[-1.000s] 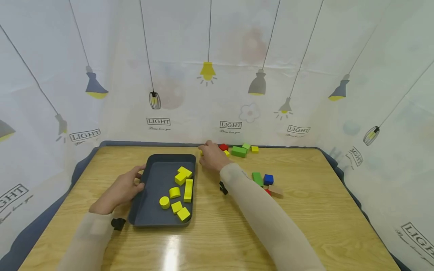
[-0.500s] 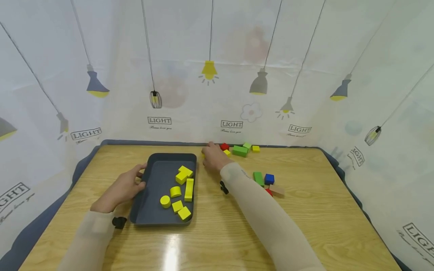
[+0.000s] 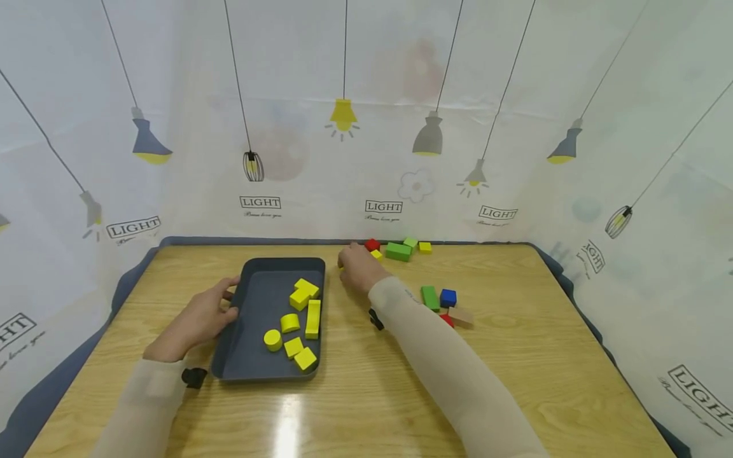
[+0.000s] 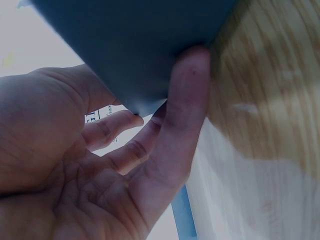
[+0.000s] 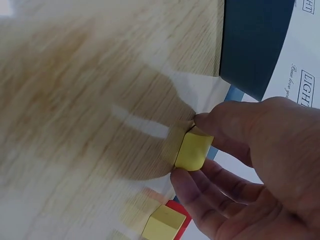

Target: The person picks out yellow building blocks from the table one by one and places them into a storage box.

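My left hand point(image 3: 197, 318) holds the left wall of a dark grey tray point(image 3: 229, 362). In the left wrist view its fingers point(image 4: 182, 110) lie against the tray's outer wall, and the thumb side goes behind the rim. Several yellow blocks point(image 3: 312, 318) lie in the tray's right half. Beyond the tray's far right corner, my right hand point(image 3: 361, 267) pinches a small yellow block point(image 5: 192, 151) between thumb and fingertips, low at the table. Most of that block is hidden by the hand in the head view. Another yellow block point(image 5: 164, 222) lies beside the fingers, near a red block point(image 3: 372, 244).
Along the table's back edge are a green block point(image 3: 397, 252), a light green block point(image 3: 410, 243) and a yellow block point(image 3: 425, 248). Nearer, right of the forearm, lie green point(image 3: 430, 298), blue point(image 3: 448, 298), red point(image 3: 447, 320) and wooden point(image 3: 460, 317) blocks. A printed curtain stands behind the table.
The head view has shifted slightly. My right hand has drawn a little nearer, its fingers lower around the yellow block. The left hand stays on the tray, and the blocks in it lie as before.
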Demonstrator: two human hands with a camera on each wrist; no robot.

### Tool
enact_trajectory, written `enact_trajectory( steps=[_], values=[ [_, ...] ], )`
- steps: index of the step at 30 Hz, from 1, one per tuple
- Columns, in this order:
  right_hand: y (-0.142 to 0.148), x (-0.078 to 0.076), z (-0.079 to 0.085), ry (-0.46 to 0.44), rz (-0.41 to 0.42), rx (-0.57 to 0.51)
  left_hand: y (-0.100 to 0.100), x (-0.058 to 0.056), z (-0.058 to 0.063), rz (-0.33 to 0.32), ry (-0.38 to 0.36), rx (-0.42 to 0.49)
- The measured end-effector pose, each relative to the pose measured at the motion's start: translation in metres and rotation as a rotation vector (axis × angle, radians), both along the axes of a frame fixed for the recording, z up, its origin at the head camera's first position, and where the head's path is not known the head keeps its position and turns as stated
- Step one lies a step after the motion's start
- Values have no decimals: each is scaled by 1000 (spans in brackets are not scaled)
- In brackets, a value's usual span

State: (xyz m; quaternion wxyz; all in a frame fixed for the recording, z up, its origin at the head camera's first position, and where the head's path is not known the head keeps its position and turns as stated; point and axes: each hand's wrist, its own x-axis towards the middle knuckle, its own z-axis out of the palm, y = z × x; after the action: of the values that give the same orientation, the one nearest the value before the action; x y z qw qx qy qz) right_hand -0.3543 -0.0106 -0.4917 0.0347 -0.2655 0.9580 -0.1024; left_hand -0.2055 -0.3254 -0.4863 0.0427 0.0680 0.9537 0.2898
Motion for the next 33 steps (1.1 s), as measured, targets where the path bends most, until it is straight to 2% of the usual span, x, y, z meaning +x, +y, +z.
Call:
enact_trajectory(
  steps=[10,18,24,33],
  values=[
    [0,3,1,5,37,-6,-3,0,-1,-12,6,3],
    [-2,2,1,0,17,-3,-5,0,-3,-6,3,-2],
    [-8,6,12,52,44,-43,-4,0,-2,-10,11,-4],
    [-19,23,31,83,56,-131,-3,0,-1,-15,-6,-9]
  ],
)
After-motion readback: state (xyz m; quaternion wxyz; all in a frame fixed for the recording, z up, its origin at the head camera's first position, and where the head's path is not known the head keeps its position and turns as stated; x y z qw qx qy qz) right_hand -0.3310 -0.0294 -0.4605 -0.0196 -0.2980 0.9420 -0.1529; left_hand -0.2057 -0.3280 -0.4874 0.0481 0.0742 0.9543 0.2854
